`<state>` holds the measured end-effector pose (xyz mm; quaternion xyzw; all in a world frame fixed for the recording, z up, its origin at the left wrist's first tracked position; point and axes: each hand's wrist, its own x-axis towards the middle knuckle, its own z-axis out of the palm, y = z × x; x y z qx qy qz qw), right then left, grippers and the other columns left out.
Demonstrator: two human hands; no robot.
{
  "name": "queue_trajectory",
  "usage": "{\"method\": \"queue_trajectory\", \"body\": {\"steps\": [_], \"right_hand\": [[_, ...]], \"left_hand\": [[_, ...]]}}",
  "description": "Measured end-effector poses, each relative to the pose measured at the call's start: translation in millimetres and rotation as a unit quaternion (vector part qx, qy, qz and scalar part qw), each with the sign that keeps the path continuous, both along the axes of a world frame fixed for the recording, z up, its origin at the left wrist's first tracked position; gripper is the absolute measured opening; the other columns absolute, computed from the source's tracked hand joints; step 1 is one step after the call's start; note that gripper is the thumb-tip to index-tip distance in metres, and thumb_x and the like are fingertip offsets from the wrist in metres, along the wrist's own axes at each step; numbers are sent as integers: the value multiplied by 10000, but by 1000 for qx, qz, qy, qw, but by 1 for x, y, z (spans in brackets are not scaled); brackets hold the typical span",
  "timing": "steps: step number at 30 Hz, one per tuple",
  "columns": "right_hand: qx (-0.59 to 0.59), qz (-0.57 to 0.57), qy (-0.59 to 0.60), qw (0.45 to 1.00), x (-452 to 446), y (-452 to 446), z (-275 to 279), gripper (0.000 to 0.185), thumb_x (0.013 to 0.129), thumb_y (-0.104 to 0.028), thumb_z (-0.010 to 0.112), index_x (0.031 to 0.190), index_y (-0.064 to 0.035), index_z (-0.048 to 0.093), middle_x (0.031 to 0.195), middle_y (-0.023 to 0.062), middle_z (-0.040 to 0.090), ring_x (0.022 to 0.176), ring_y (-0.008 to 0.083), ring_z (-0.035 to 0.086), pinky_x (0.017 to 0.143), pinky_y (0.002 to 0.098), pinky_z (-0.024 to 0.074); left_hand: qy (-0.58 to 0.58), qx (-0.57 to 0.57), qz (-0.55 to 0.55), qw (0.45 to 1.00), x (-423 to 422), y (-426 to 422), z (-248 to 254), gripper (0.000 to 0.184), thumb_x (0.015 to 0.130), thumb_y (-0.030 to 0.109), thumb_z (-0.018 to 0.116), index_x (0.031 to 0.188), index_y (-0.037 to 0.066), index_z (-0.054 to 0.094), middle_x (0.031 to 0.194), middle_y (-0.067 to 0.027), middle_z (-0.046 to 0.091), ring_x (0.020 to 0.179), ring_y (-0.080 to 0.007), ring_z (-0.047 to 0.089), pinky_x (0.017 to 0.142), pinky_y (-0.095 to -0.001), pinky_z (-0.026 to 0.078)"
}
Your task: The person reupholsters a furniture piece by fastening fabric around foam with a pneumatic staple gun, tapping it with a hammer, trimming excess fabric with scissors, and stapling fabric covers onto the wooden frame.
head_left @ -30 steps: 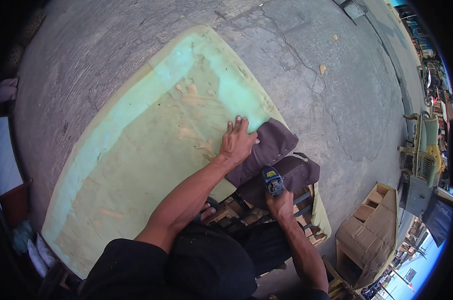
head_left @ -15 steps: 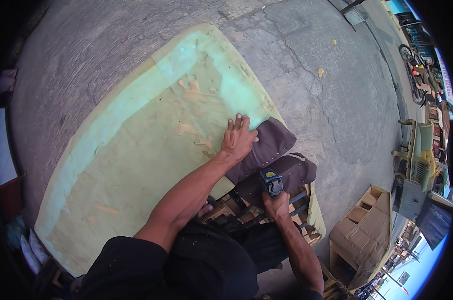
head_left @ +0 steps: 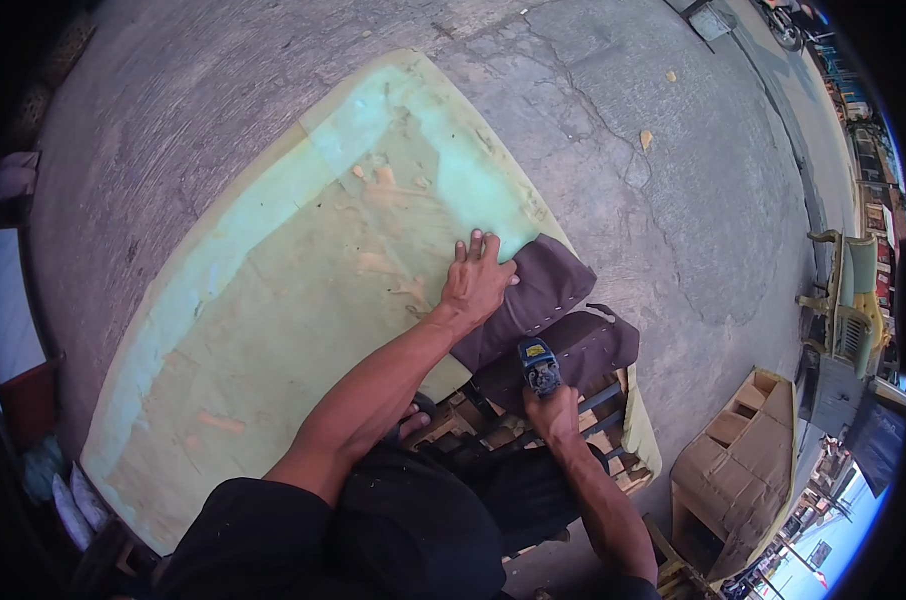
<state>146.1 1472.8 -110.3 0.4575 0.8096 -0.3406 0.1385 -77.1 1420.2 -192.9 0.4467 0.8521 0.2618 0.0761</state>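
Note:
My right hand is closed round the handle of a blue and black staple gun with a yellow label. Its nose points at a dark purple-brown cover fabric; whether they touch is hidden. A second piece of the same fabric wraps the corner of a large greenish foam cushion. Small light dots run along the fabric edges. My left hand lies on the foam with fingers stretched out, its thumb side against the upper fabric.
Under the lower fabric shows a slatted wooden frame. To the right stands a cardboard-covered wooden piece. Green-padded chairs are farther off. Cracked concrete surrounds the cushion.
The view has shifted slightly, with the background at the right moving outward. Both hands and the staple gun keep nearly the same place on the fabric and foam.

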Motion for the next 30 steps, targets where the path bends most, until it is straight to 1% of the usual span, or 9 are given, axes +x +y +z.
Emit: {"method": "queue_trajectory", "body": {"steps": [2, 6, 8, 9, 12, 16, 19, 27, 30], "right_hand": [[27, 23, -30, 999, -1, -3, 0, 388, 829, -232, 664, 1163, -37, 636, 887, 313, 662, 959, 466, 628, 816, 532, 520], [36, 23, -6, 999, -2, -4, -9, 401, 820, -223, 671, 1176, -44, 628, 897, 310, 665, 946, 479, 629, 828, 541, 520], [38, 33, -57, 997, -5, -1, -4, 407, 811, -216, 673, 1178, -46, 629, 911, 307, 668, 947, 482, 628, 837, 541, 521], [46, 22, -51, 997, -2, -2, -1, 407, 811, -216, 673, 1178, -46, 629, 911, 307, 668, 947, 482, 628, 837, 541, 521], [26, 41, -8, 999, 4, -3, -5, 427, 806, -228, 674, 1188, -44, 623, 925, 315, 663, 970, 483, 619, 850, 546, 512], [8, 47, -56, 997, 11, -10, 0, 428, 815, -239, 671, 1206, -71, 624, 937, 313, 663, 994, 471, 611, 860, 530, 514], [17, 32, -48, 998, 9, -7, 3, 433, 819, -246, 669, 1212, -72, 621, 940, 315, 661, 1001, 467, 609, 867, 523, 513], [27, 47, -43, 998, 1, -9, -6, 445, 820, -248, 674, 1209, -41, 616, 933, 329, 659, 975, 484, 622, 856, 540, 515], [38, 52, -39, 997, -6, -13, -2, 421, 818, -239, 672, 1166, -9, 614, 906, 333, 662, 948, 492, 635, 853, 543, 518]], "left_hand": [[1, -8, 3, 1000, 4, -1, -1, 219, 901, 342, 656, 920, 128, 703, 1238, -218, 486, 1284, -473, 477, 999, -597, 452], [1, -22, 3, 1000, -1, 2, 3, 218, 907, 340, 651, 928, 129, 706, 1202, -204, 484, 1285, -470, 474, 995, -599, 454], [1, -24, -7, 1000, 4, 2, 9, 217, 910, 337, 649, 934, 129, 707, 1191, -200, 484, 1285, -467, 474, 992, -599, 456], [-12, -33, -11, 999, 2, 0, 10, 216, 912, 335, 648, 938, 129, 707, 1191, -195, 482, 1290, -464, 468, 989, -600, 457], [-21, -36, -15, 999, -6, 1, 19, 214, 916, 330, 646, 945, 127, 707, 1198, -186, 476, 1297, -458, 458, 983, -601, 459], [-37, -35, 6, 999, -1, -4, 10, 215, 920, 332, 641, 951, 129, 705, 1214, -179, 469, 1318, -457, 438, 994, -602, 453], [-22, -17, 0, 1000, 1, -2, 5, 217, 919, 336, 641, 951, 130, 702, 1209, -186, 472, 1312, -462, 448, 994, -604, 454], [-11, -8, -6, 1000, 1, -3, 3, 226, 913, 343, 645, 940, 125, 703, 1200, -199, 482, 1295, -476, 463, 983, -612, 461], [12, 2, -5, 1000, 3, 0, 3, 231, 918, 350, 641, 945, 130, 705, 1189, -189, 480, 1283, -478, 469, 961, -600, 476]]}}
